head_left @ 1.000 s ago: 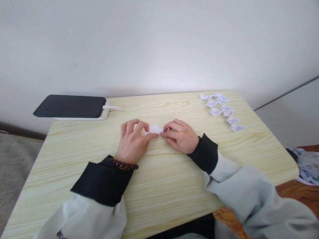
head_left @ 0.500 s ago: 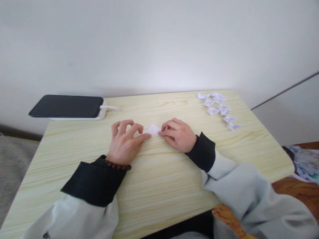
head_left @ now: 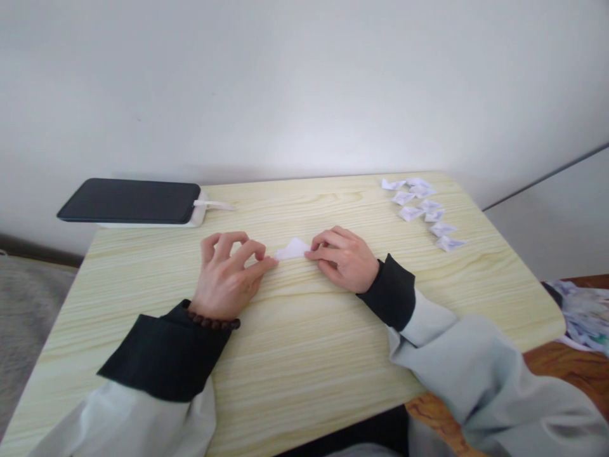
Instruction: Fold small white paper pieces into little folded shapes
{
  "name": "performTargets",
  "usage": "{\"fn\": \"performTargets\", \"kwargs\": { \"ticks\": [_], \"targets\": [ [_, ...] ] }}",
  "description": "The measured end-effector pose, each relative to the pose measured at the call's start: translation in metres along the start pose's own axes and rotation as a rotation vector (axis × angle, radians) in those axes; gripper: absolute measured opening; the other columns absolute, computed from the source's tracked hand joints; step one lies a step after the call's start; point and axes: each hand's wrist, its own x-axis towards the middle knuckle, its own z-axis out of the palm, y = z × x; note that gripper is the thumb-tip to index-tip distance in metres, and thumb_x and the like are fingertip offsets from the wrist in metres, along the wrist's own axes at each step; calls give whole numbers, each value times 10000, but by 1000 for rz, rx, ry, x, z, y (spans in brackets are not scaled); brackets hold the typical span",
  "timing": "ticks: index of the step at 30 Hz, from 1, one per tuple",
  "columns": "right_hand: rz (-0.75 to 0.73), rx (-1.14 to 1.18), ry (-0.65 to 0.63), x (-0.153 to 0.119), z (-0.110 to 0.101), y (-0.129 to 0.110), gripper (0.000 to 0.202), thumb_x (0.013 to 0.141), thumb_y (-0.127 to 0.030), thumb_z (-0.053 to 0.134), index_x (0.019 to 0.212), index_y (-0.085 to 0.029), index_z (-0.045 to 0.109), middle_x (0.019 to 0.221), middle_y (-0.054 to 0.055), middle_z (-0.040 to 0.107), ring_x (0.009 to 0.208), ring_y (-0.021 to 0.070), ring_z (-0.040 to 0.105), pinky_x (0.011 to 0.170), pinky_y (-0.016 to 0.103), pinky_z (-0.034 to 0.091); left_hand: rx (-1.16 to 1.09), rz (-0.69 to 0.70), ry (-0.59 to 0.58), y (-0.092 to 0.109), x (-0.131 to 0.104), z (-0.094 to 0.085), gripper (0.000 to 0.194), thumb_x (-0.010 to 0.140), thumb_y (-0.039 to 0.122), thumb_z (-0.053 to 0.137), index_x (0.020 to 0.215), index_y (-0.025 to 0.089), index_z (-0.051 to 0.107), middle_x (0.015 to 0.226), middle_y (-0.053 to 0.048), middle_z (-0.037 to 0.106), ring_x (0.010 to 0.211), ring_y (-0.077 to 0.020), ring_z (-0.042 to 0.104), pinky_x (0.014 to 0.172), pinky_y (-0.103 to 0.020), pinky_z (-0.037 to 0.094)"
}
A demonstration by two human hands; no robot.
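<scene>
Checking the head view from my remote seat, I find the small white folded paper (head_left: pixel 294 249) flat on the wood-grain table (head_left: pixel 304 343), between both hands. My right hand (head_left: pixel 347 260) pinches its right end between thumb and forefinger. My left hand (head_left: pixel 226 276) is loosely spread, fingers curled, with only the thumb tip at the paper's left point. Beyond the right hand, near the far edge, sit several folded paper pieces (head_left: pixel 410 213), well apart from it.
</scene>
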Motion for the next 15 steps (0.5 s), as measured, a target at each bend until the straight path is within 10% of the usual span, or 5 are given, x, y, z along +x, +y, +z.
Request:
{"fn": "performTargets", "kwargs": {
  "ticks": [7, 15],
  "targets": [
    [-68, -125, -15, 1, -3, -6, 174, 845, -194, 518, 881, -194, 688, 914, 53, 649, 880, 196, 487, 733, 351, 372, -145, 126, -116, 5, 8, 6, 374, 829, 63, 455, 1094, 260, 631, 1104, -27, 650, 1135, -245, 493, 896, -417, 426],
    [-106, -128, 5, -3, 0, -8, 242, 889, -181, 449, 983, -191, 672, 915, 60, 644, 875, 180, 519, 765, 329, 434, -143, 104, -147, 7, 10, 8, 325, 838, 85, 456, 1026, 250, 664, 1034, 7, 694, 1108, -247, 544, 875, -418, 438]
  ]
}}
